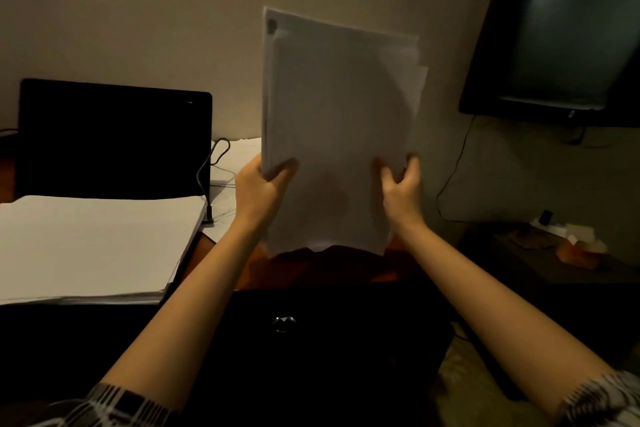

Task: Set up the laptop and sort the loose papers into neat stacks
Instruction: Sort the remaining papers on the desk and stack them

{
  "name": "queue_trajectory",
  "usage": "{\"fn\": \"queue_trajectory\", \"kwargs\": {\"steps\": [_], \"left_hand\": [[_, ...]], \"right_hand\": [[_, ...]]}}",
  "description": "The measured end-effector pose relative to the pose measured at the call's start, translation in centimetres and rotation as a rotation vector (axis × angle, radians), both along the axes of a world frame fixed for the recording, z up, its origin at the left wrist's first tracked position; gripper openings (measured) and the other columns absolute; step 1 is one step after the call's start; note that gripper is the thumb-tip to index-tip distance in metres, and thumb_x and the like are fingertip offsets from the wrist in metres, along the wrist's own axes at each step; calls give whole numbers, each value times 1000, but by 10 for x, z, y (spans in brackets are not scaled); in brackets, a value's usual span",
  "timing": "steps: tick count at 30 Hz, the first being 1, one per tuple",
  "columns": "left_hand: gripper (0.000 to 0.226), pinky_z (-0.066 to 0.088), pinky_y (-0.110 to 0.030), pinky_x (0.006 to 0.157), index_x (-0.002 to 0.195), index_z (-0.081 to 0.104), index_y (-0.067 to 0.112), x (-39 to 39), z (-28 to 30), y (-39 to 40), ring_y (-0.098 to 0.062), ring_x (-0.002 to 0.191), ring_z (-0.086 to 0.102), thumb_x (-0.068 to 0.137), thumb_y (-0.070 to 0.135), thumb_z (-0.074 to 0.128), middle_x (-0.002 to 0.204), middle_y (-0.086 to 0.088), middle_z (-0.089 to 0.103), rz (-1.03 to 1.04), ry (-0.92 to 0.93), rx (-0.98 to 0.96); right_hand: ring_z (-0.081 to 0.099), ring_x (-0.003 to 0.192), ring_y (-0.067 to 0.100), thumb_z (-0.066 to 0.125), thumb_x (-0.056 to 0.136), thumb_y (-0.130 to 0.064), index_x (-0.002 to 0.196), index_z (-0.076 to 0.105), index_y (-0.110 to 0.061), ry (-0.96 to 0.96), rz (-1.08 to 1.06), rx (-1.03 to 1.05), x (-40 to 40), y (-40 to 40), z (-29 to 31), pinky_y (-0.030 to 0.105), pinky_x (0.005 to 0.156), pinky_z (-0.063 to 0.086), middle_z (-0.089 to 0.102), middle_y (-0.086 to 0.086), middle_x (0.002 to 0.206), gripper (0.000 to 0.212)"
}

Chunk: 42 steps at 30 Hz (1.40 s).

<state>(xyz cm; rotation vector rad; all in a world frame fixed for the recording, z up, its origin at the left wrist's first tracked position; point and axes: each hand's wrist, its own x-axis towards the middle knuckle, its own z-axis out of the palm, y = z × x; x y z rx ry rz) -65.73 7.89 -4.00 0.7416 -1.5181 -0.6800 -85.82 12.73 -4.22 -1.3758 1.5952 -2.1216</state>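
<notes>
**deskwatcher:** ok so starting far left, the laptop [114,139] is open at the back left of the desk [221,250], screen totally dark. Right in front of it a fat paper stack [97,246] lies flat, covering where the keyboard would be, edges pretty square. A grey cable [211,166] loops by the laptop's right edge and plugs in down by the stack's back right corner.

**papercut_99:** and the hands?

**deskwatcher:** left hand [258,189] grips the left edge of a held sheaf [339,135], thumb curled over the front, fingers behind so can't tell how they lie. Right hand [401,187] pinches the right edge, thumb in front, fingers curled round the side. The sheaf is upright above the desk's middle, its bottom edge just over the wood, sheets a bit uneven at the top right.

**papercut_99:** anything behind it?

**deskwatcher:** more loose sheets [242,156] on the desk toward the back edge, between laptop and sheaf. Further right a dark TV [561,38] on the wall, and a low side table [540,253] with an orange box [578,253] on it.
</notes>
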Motion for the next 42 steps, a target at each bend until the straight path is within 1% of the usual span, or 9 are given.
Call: {"fn": "queue_trajectory", "kwargs": {"steps": [4,7,18,25,29,31,35,38,42], "left_hand": [[24,52,-27,72,95,63,23,8,-27,4,-14,85,63,77,27,78,90,5,65,-20,75,177],[18,48,-25,65,78,60,22,3,-44,10,-13,76,59,78,28,77,80,4,63,1,62,237],[15,52,-30,67,91,65,10,22,-63,5,-22,80,63,91,24,62,87,-5,67,-165,92,430],[36,49,-34,94,126,56,-1,35,-69,-5,-23,107,61,96,20,54,117,-8,64,103,357,435],[42,44,-30,99,134,47,0,37,-72,-10,-23,116,54,98,22,51,127,-10,56,276,540,513],[42,44,-29,99,135,46,0,36,-73,-10,-24,118,54,99,21,50,129,-10,55,281,576,527],[39,44,-23,92,133,47,-2,34,-73,-9,-24,118,54,99,17,48,131,-12,55,276,557,502],[42,42,-21,95,138,43,-2,35,-74,-10,-23,122,51,100,17,47,135,-11,52,257,551,486],[43,42,-25,99,138,43,-2,34,-73,-5,-22,122,52,100,17,47,135,-10,53,224,509,468]], "right_hand": [[52,104,-1,51,97,-15,122,36,-28,-11,105,57,1,11,-35,12,93,38,52,-21,110,33],[50,103,-10,47,99,-14,122,42,-24,-6,154,52,6,10,-46,2,84,37,53,-17,113,25],[63,94,25,46,98,-12,103,59,-11,-5,99,220,11,-8,-27,39,84,51,66,7,98,14],[64,80,21,21,104,-41,101,58,-12,-260,249,337,18,-16,-18,33,70,55,68,7,87,48],[44,125,25,27,104,-29,131,49,-11,838,229,835,5,-8,-57,40,106,37,45,12,142,39],[34,136,23,27,103,-39,143,39,-21,1148,201,980,2,-1,-58,40,109,30,36,2,150,46],[53,107,22,30,98,-52,127,57,-22,1305,114,813,5,21,-46,35,86,41,60,4,121,49],[46,97,3,34,85,-70,125,58,-30,1150,286,710,1,50,-50,31,91,35,62,-6,112,61],[22,137,2,50,67,-80,144,29,-41,1083,389,704,-20,67,-59,38,116,3,31,-11,150,89]]}}
